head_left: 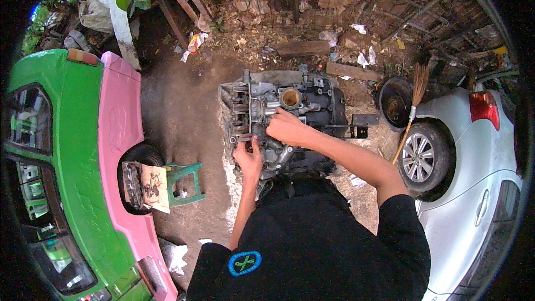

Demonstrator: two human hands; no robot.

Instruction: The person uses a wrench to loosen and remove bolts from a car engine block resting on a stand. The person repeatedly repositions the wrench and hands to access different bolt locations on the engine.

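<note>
In front of me sits a dirty metal car engine (323, 112) with a round open port (290, 97) on its upper side. My left hand (248, 157) is at the engine's left edge. Its thumb and fingers close around a small part beside a short metal bar (244, 136); what they grip is too small to name. My right hand (285, 127) is closed low over the engine's middle, just below the port. Its fingertips press among the metal fittings, and whatever they hold is hidden under the hand.
A green and pink vehicle (78, 134) stands on the left. By its wheel, a green plastic stool (186, 184) is next to cardboard (156, 187) bearing metal parts. To the right are a silver car (462, 150), a black tub (393, 103) and a broom (412, 112). Litter and planks (304, 48) lie beyond.
</note>
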